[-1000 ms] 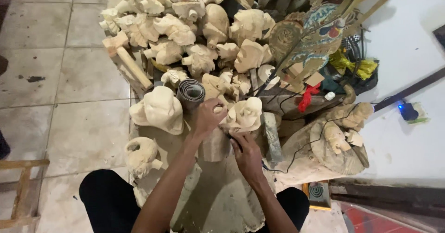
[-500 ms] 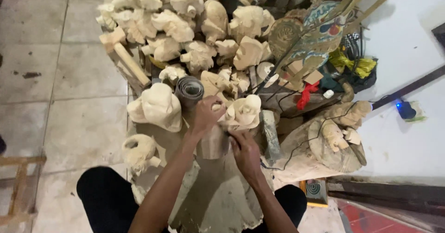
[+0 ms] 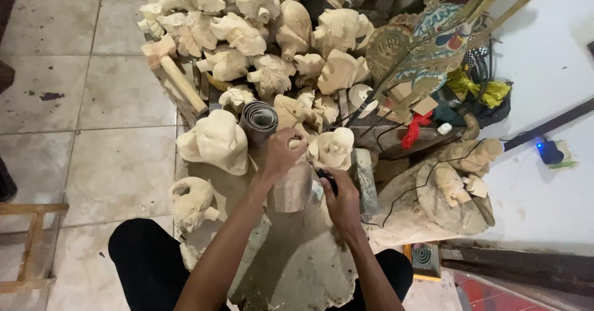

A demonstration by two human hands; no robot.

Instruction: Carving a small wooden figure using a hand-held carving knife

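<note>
Sitting low over a dusty work block (image 3: 297,268), the person has dark-clad knees (image 3: 148,258) at either side of it and both forearms reaching forward. The right hand (image 3: 340,201) is curled shut around a thin dark-handled tool (image 3: 326,180), whose tip points at the pale wooden piece (image 3: 292,187) standing on the block. The left hand (image 3: 279,155) is clamped over the top of that piece, fingers wrapped round it, holding it upright between the two hands. Just right of the right hand lies a grey sharpening stone (image 3: 365,180). To the left, a small pale carved figure (image 3: 192,203) rests at the block's edge, and a larger rounded carving (image 3: 215,141) sits just beyond it. A roll of sandpaper (image 3: 258,120) lies beside the left hand's knuckles, and another light carving (image 3: 334,149) stands just past the tool. Further right a weathered wooden carving (image 3: 458,187) leans near a black cable. Beyond all this rises a heap of unfinished pale carvings (image 3: 260,33), with a wooden mallet (image 3: 173,73) lying at its left edge on the tiled floor (image 3: 93,101), and a painted flat puppet figure (image 3: 427,51) propped at the right
</note>
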